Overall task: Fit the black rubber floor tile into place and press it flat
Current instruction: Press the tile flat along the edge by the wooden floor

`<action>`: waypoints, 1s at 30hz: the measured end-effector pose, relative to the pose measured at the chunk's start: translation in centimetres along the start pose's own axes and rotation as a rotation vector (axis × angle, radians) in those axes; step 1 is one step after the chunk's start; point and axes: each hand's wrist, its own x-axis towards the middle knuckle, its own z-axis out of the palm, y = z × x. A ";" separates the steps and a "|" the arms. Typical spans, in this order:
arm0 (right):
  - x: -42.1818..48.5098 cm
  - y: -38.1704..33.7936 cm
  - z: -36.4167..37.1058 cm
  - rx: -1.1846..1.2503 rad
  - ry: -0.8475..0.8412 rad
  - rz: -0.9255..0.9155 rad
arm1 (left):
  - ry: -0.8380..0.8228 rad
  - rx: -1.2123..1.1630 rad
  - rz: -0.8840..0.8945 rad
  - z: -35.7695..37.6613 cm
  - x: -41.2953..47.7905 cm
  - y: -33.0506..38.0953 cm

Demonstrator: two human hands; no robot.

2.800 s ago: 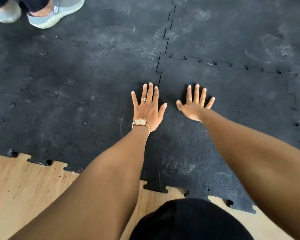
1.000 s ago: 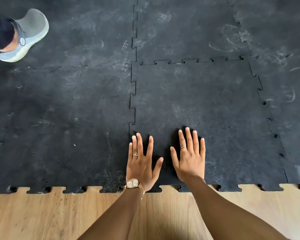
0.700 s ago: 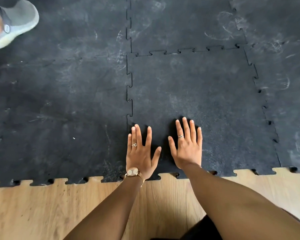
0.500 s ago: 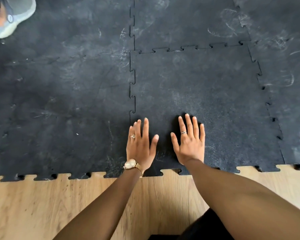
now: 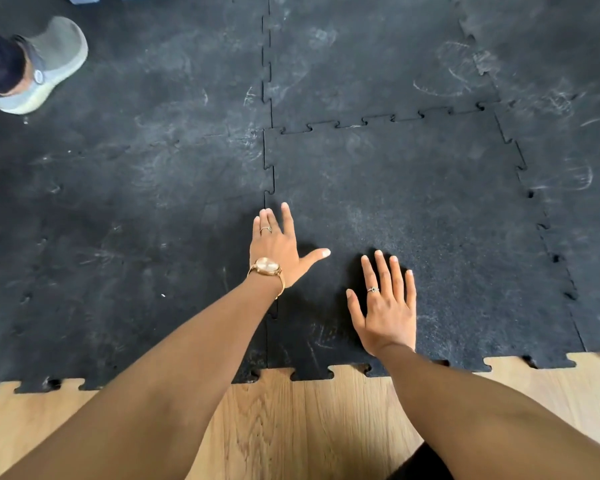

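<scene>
I see the black rubber floor tile (image 5: 430, 216) lying in the centre and right of the frame, its toothed edges meshed with neighbouring tiles (image 5: 136, 220) on the left, upper and right sides, while its lower edge borders bare wooden floor (image 5: 291, 427) along the bottom of the frame. My left hand (image 5: 279, 249) rests palm-down right at the left seam (image 5: 269, 181), fingers spread wide with the thumb stretched toward the right — it holds nothing. A gold watch (image 5: 266, 266) sits on that wrist and a ring (image 5: 265, 229) on one finger; I cannot read the watch face. My right hand (image 5: 388, 311) lies flat on the tile near its lower edge, just right of the left hand and apart from it, fingers extended and slightly splayed, also holding nothing; it wears a ring (image 5: 373, 289) too. At the upper left of the frame another person's grey shoe (image 5: 44, 69) stands on the matting — a small round logo shows at its heel, too small to read. Pale scuff marks (image 5: 454, 72) streak the rubber; I find no legible writing anywhere.
</scene>
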 end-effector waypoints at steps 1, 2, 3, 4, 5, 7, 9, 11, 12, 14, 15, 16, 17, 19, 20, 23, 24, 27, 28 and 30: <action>0.0 0.0 0.0 -0.002 -0.006 0.001 | 0.013 -0.013 -0.006 -0.1 -0.1 0.0; 0.0 0.0 0.0 -0.001 -0.008 0.004 | 0.027 -0.050 -0.015 -0.5 -0.1 0.0; 0.1 0.0 0.0 0.002 -0.010 0.007 | 0.039 -0.114 -0.029 -1.0 0.0 0.0; 0.1 0.0 0.0 0.006 -0.013 0.009 | 0.056 -0.210 -0.057 -1.4 -0.1 0.1; 0.1 0.0 0.0 0.009 -0.017 0.009 | 0.076 -0.308 -0.099 -1.7 -0.4 0.1; 0.1 0.1 0.0 0.011 -0.023 0.011 | 0.125 -0.405 -0.145 -1.5 -0.8 0.1; 0.1 0.1 0.0 0.008 -0.022 0.016 | 0.162 -0.351 -0.089 -0.7 -0.8 -0.1; 0.2 0.0 0.1 0.003 -0.026 0.016 | 0.168 -0.306 -0.051 0.0 -0.4 -0.2; 0.2 0.0 0.1 0.003 -0.026 0.017 | 0.169 -0.273 -0.042 0.2 -0.1 -0.1; 0.3 0.0 0.1 0.002 -0.030 0.016 | 0.169 -0.193 -0.017 0.5 0.1 0.0; 0.2 0.0 0.0 -0.001 -0.033 0.016 | 0.174 -0.193 -0.011 0.6 -0.2 0.0; 0.2 0.0 0.0 -0.003 -0.036 0.015 | 0.191 -0.220 -0.010 0.8 -0.2 -0.2; 0.2 0.0 -0.1 -0.005 -0.035 0.014 | 0.209 -0.264 -0.011 0.9 -0.2 -0.4; 0.2 -0.1 -0.1 -0.006 -0.030 0.014 | 0.237 -0.385 -0.040 0.4 0.1 -1.0; 0.3 -0.1 -0.1 -0.005 -0.030 0.013 | 0.243 -0.459 -0.081 -0.1 0.5 -1.3; 0.2 0.0 0.0 -0.020 -0.034 0.011 | 0.203 -0.710 -0.198 -0.2 1.0 -1.3; 0.2 0.0 0.0 -0.022 -0.035 0.012 | 0.176 -0.780 -0.196 0.4 0.5 -0.8; 0.2 -0.1 0.0 -0.025 -0.032 0.003 | 0.172 -0.680 -0.077 3.9 -4.1 1.5; 0.2 0.0 0.0 -0.023 -0.033 0.003 | 0.193 -0.554 -0.028 5.2 -5.6 2.3; 0.3 0.0 -0.1 -0.017 -0.038 -0.001 | 0.229 -0.378 0.015 7.0 -7.7 3.1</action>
